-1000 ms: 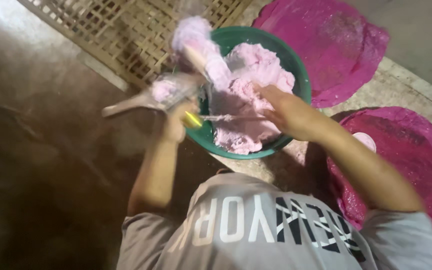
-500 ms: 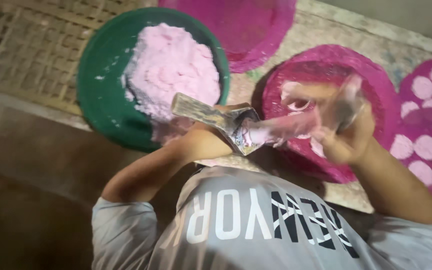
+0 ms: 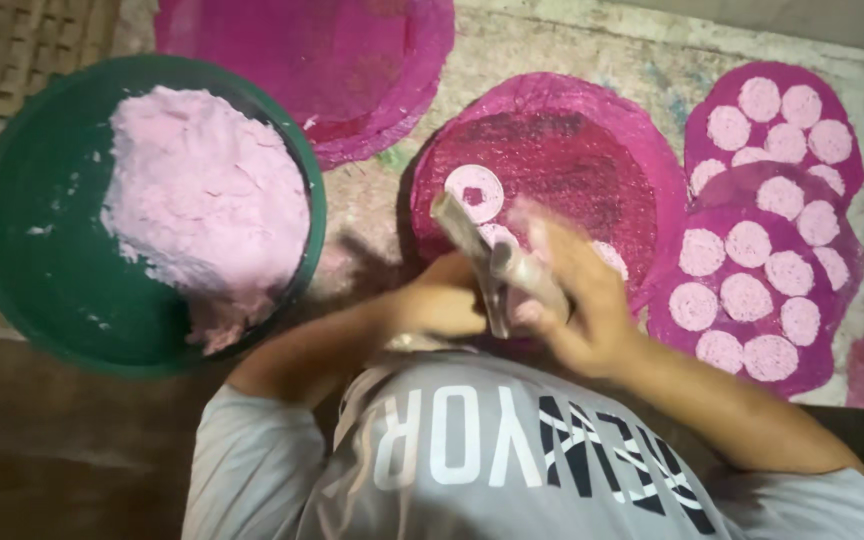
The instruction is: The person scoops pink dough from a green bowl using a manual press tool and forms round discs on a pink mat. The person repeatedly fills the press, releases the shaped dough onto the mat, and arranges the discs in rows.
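Head view: both hands, left (image 3: 447,305) and right (image 3: 577,300), clasp blurred scraper (image 3: 482,260) (blade edge unclear)

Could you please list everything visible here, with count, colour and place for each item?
Basin: one, green, on the left.
Dough: one mound, pale pink, inside the basin.
Round mats: magenta; one at top, one in the centre, overlapping ones at right.
Dough discs: about seventeen, pale pink, in rows on the right mats.
Ring-shaped disc: one, pale pink, on the centre mat.
Woven lattice: one, tan, upper left, behind the basin.
Work surface: one, mottled grey-beige, under the mats.
Flat tool: one, greyish, smeared with pink, held over the centre mat.
T-shirt: one, grey with lettering, bottom centre.
Left hand: at the tool's lower end.
Right hand: gripping the tool.
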